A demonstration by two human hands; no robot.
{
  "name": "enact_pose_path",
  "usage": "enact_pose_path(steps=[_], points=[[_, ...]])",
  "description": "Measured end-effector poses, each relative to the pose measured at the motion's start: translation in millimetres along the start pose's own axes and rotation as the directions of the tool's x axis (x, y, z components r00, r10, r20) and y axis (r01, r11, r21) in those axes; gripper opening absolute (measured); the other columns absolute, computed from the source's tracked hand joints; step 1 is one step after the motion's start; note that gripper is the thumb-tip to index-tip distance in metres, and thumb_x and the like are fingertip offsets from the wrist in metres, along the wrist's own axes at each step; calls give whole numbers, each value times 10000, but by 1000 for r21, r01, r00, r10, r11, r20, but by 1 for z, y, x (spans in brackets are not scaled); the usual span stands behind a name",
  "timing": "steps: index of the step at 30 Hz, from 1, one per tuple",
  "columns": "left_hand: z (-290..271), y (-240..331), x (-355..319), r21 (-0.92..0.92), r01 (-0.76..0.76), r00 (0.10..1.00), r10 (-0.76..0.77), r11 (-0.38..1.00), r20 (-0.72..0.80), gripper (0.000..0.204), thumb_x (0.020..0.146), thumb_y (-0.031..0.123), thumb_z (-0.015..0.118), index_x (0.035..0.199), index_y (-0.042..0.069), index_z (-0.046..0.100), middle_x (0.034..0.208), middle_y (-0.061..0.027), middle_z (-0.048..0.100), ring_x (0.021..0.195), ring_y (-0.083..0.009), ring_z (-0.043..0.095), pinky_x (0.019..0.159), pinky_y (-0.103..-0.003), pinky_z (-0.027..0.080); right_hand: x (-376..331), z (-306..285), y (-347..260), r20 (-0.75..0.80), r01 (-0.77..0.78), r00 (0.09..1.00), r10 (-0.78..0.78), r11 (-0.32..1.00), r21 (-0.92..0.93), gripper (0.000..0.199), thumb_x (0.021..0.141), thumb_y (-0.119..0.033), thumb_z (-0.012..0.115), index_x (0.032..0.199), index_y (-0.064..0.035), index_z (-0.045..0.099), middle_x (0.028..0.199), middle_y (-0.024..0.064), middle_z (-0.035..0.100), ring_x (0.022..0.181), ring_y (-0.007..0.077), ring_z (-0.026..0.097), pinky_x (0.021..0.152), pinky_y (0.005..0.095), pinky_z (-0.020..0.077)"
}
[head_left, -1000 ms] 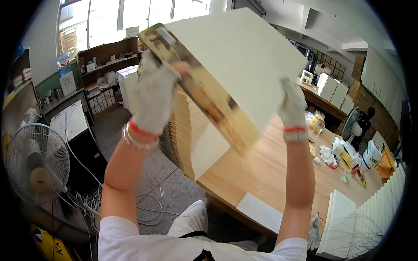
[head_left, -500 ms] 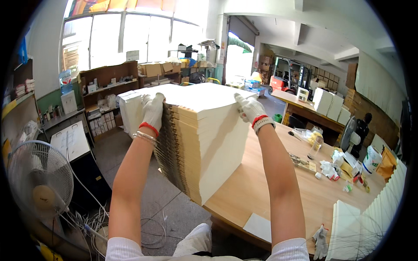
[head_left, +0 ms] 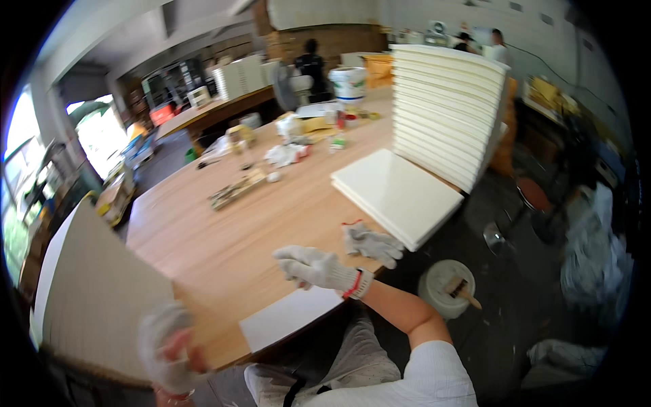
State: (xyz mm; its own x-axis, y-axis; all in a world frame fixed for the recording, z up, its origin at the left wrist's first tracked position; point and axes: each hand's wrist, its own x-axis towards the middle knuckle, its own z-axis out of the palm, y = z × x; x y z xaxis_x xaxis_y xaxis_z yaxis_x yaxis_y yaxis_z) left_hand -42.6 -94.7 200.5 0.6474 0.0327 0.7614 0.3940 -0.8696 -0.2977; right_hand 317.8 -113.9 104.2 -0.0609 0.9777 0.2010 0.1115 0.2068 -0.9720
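Observation:
My right hand [head_left: 313,267], in a white knitted glove with a red cuff, hovers above the wooden table [head_left: 183,224] with its fingers stretched out and nothing in them. Below it, a white sheet [head_left: 288,319] lies at the table's front edge. My left hand [head_left: 169,349], also gloved, is at the lower left beside a tall stack of white sheets or boards [head_left: 95,292]; motion smears its fingers. A spare glove [head_left: 373,244] lies to the right of my right hand. Beyond it are a low pile of cream-white boards [head_left: 400,193] and a tall stack of thick cream-white boards [head_left: 444,108].
Crumpled paper [head_left: 287,154], a narrow strip-shaped piece [head_left: 237,188] and a white tub [head_left: 349,85] occupy the table's far part. On the floor at right stand a bucket [head_left: 434,298] with a brush [head_left: 462,292] and a stool [head_left: 534,195]. People [head_left: 311,64] are in the background.
My view has swung to the right. Both hands have come off the tall white stack at left; the right one is now over the table front, the left one low beside the stack.

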Motion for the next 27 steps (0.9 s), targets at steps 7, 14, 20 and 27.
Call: enact_pose_path(steps=[7,14,20,27], points=[[262,136,144,-669,-73,946,264,739,189,382,664,98,767,1018,84,625,1092,-91,651,1002,-335,631,849,-438,529,-151,-90,46,-454,-244,858,239,969,49,449,962,-280,565,1305,5,509,849,43,617,663,75,573,562,238,493],[389,219,197,-537,-256,842,458,804,285,737,716,254,734,1358,49,436,1345,-136,531,1230,-373,518,1016,-428,455,-220,-112,75,-551,-294,756,353,935,196,410,972,-228,551,1318,-13,506,844,31,619,668,75,576,597,233,514],[421,212,209,-649,-553,729,680,523,-73,1118,492,384,860,1395,-35,351,1221,-231,553,1123,-403,565,995,-427,461,-249,-135,100,-576,-230,715,396,911,342,417,978,-239,557,1321,-10,494,879,25,614,686,66,559,615,227,516],[410,213,220,-719,-496,703,711,487,-4,990,636,321,815,1412,-25,305,1220,-244,561,1022,-403,620,842,-412,544,-245,-146,112,-592,-159,722,358,919,361,401,978,-224,553,1302,8,504,863,39,618,681,67,560,596,219,500]])
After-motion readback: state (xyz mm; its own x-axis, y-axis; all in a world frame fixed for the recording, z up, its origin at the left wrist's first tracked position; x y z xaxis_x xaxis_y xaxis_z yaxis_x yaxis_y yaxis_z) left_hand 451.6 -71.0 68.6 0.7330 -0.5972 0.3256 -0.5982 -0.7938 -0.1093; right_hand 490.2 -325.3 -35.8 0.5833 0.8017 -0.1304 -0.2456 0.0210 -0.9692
